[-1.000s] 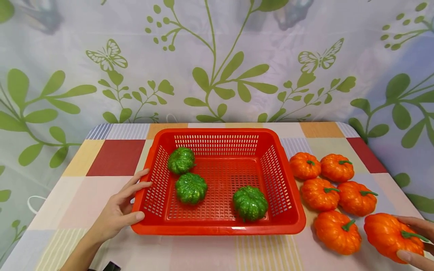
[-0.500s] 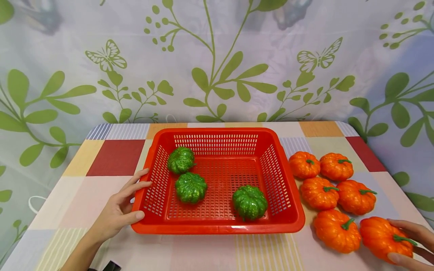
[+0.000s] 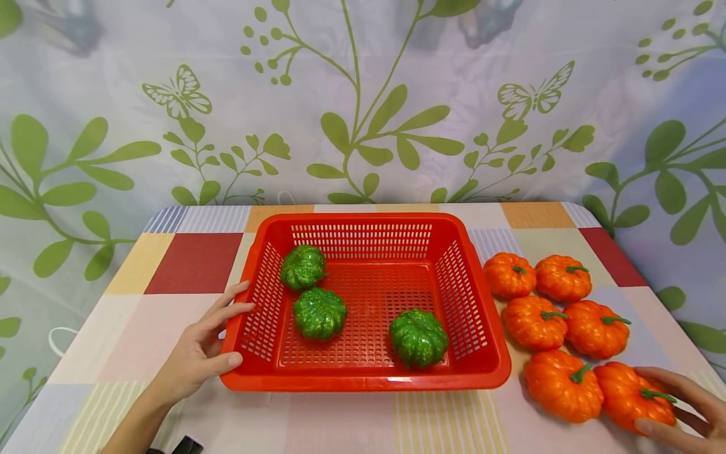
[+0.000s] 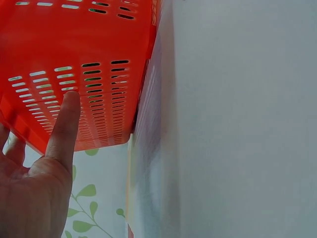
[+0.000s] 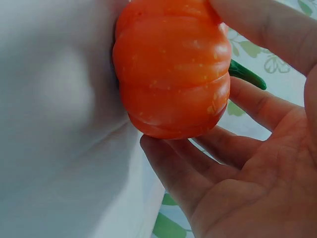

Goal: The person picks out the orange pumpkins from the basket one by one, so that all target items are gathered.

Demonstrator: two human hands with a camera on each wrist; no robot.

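A red plastic basket with slotted walls stands on the table. Inside it lie three green toy pumpkins: one at the back left, one in front of that and one toward the right. My left hand rests on the basket's left rim; in the left wrist view one finger touches the slotted outer wall. At the lower right, my right hand holds an orange toy pumpkin between thumb and fingers. That pumpkin touches the orange one to its left.
More orange pumpkins sit in pairs right of the basket, with a middle pair and a back pair. A checked cloth covers the table. Behind it hangs a leaf-patterned curtain. A dark object shows beside my left wrist.
My right hand has moved left with the orange pumpkin, bringing it against the neighbouring one in the front row. The left hand and basket have stayed put.
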